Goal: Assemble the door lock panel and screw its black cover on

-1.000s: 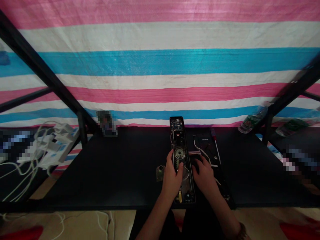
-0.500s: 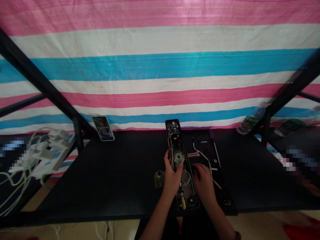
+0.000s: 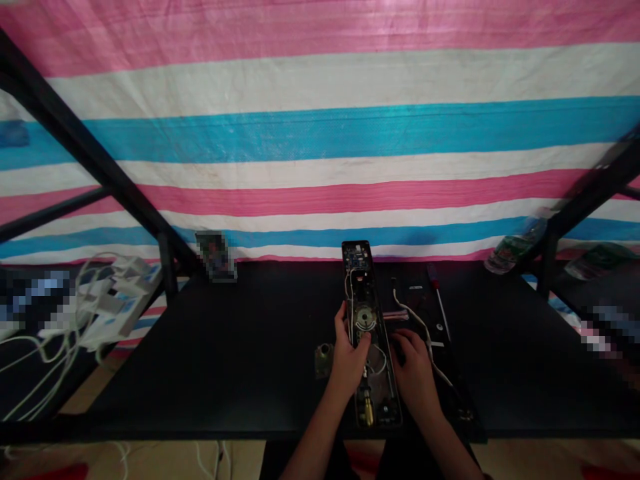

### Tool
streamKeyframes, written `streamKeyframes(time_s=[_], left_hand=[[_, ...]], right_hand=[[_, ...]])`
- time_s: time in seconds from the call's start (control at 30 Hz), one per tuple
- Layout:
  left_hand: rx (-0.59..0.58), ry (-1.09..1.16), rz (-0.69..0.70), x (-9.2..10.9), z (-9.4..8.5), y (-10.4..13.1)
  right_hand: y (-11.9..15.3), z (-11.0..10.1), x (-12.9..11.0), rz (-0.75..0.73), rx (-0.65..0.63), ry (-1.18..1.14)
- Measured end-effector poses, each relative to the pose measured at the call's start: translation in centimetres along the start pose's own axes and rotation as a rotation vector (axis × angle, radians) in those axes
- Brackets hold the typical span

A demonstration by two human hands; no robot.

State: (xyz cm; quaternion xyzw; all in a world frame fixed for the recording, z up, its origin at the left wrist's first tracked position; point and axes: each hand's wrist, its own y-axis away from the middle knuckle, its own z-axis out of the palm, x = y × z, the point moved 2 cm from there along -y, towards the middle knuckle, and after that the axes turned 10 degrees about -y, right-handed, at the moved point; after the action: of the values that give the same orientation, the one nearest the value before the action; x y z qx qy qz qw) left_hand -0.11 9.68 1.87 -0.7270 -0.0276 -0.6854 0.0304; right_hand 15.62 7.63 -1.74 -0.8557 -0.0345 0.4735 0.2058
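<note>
One casing (image 3: 378, 337) on the counter (image 3: 240, 347), my left hand (image 3: 350, 363) still pinching it, so it's steadied; my right hand (image 3: 416, 373) has curled in beside its edge, too dim to tell its grip.

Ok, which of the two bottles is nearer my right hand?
The bottle just left of the right black post; the other bottle is past it, farther from your right hand.

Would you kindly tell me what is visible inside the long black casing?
Inside the casing are a circuit board, a round metal part, white wires and a brass-coloured cylinder. The left hand hides whatever lies beneath its thumb.
</note>
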Motion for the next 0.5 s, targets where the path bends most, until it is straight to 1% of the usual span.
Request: streamKeyframes(time_s=[0.17,0.33,0.5], left_hand=[[-0.007,0.034,-0.012,-0.38,-0.01,-0.08],[-0.023,0.037,-0.032,-0.26,-0.11,-0.16],[-0.024,0.037,-0.047,-0.19,-0.18,-0.2]], right_hand=[[0.02,-0.03,-0.16,-0.002,-0.054,-0.02],[0.02,0.09,-0.15,-0.016,-0.04,-0.001],[0.01,0.1,-0.2,-0.027,-0.061,-0.024]])
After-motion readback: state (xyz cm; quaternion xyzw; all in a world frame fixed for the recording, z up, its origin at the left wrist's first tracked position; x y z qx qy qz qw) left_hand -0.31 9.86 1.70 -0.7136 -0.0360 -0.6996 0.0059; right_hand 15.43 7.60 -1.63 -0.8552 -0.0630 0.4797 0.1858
